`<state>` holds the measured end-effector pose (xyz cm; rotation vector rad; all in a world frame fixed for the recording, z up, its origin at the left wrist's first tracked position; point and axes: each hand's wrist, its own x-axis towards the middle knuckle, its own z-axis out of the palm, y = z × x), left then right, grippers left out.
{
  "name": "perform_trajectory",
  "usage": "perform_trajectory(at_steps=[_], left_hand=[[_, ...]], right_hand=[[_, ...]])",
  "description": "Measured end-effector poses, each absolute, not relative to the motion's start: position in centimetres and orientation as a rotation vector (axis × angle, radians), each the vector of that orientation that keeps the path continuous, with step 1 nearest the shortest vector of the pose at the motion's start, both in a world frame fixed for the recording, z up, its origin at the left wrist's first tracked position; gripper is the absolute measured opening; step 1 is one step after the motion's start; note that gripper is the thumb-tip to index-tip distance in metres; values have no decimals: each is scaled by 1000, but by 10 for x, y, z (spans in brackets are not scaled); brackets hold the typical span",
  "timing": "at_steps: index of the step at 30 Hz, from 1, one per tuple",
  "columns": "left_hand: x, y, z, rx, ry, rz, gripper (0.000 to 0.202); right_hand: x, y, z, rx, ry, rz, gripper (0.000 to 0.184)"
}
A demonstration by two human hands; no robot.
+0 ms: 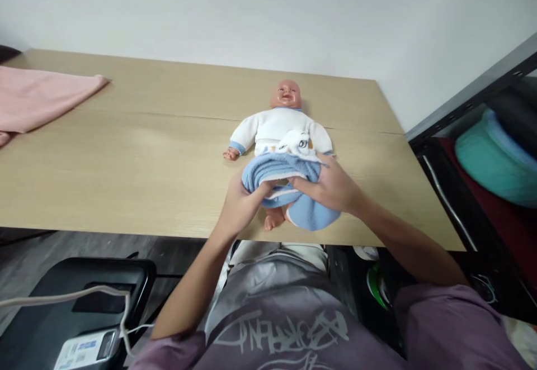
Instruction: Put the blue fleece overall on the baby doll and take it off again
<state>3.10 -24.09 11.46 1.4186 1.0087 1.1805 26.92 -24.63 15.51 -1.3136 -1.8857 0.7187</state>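
Note:
A baby doll (pixel 285 95) lies on its back on the wooden table (pixel 126 157), head toward the wall, wearing a white top (pixel 277 127) with blue cuffs. Light blue trousers (pixel 279 170) are bunched around its waist and legs. My left hand (pixel 239 205) is closed on the waistband at the doll's right side. My right hand (pixel 331 185) is closed on the waistband at the other side. One bare doll foot (pixel 272 220) pokes out below, near the table's front edge.
A pink cloth (pixel 37 99) lies at the far left of the table. A dark metal shelf (pixel 470 118) with a teal bundle (pixel 490 160) stands on the right. A black device (pixel 84 297) with a white cable sits below the front edge, on the left.

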Motion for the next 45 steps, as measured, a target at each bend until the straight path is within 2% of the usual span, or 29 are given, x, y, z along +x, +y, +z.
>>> perform_trajectory(at_steps=[3,8,17,23,26,32,38,45], left_hand=[[28,-259,96,1322,1060,1147,29],[26,-256,73,1300,1096,1076,29],[29,-219,62,1188,1103,985,32],[23,-196,73,1415,1159,1057,30],[17,-208,86,1416,1184,1055,23],[1,-251,94,1409,1202,1040,30],[-11,-258,57,1625,1378,785,18],[-5,-250,37,1889,1478,711,12]], right_hand=[[265,-256,139,-1356,-1930,758,26],[263,-253,110,-1416,-1963,705,13],[261,-216,81,-1455,-1784,734,28],[260,-191,101,-1465,-1727,728,22],[257,-203,128,-1411,-1785,767,20],[242,-239,152,-1364,-1949,865,24],[236,-242,129,-1600,-2325,554,23],[238,-242,113,-1495,-2526,236,22]])
